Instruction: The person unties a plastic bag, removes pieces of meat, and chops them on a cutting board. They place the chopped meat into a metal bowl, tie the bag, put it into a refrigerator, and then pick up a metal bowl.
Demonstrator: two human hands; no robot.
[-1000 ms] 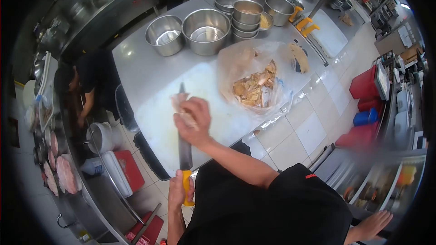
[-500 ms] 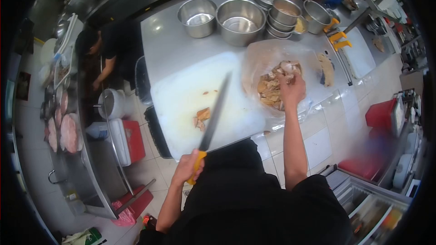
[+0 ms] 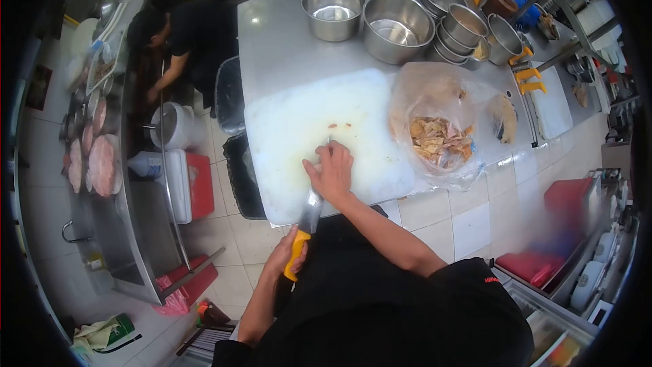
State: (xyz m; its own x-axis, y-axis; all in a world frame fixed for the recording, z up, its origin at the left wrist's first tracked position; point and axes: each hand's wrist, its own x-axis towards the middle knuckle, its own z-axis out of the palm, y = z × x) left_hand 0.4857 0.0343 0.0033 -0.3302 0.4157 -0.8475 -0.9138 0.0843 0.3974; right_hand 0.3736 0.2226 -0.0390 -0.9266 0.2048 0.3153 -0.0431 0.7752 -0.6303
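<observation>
My left hand [image 3: 280, 256] is closed around the yellow handle of a kitchen knife [image 3: 310, 214]. The wide blade slants up over the near edge of a white cutting board [image 3: 278, 115], its tip just past my fingers. Over the blade lies my right hand [image 3: 333, 175], palm down with bent fingers, covering the spot where cut meat pieces lay; what is under it is hidden. Two small brown scraps [image 3: 339, 125] sit farther up the board. To the right, a clear plastic bag [image 3: 412, 88] stands open with cut browned meat [image 3: 438, 141] in it.
Steel pots [image 3: 333, 10] and stacked bowls [image 3: 465, 27] line the table's far side. Yellow-handled tools [image 3: 530, 81] lie at the right beside another white board [image 3: 551, 105]. Black bins [image 3: 242, 177] stand left of the table. A co-worker [image 3: 197, 47] bends at the far left.
My right hand has left the meat in the bag and come down on the board by the knife. The knife has lowered toward the board's near edge. The view has shifted.
</observation>
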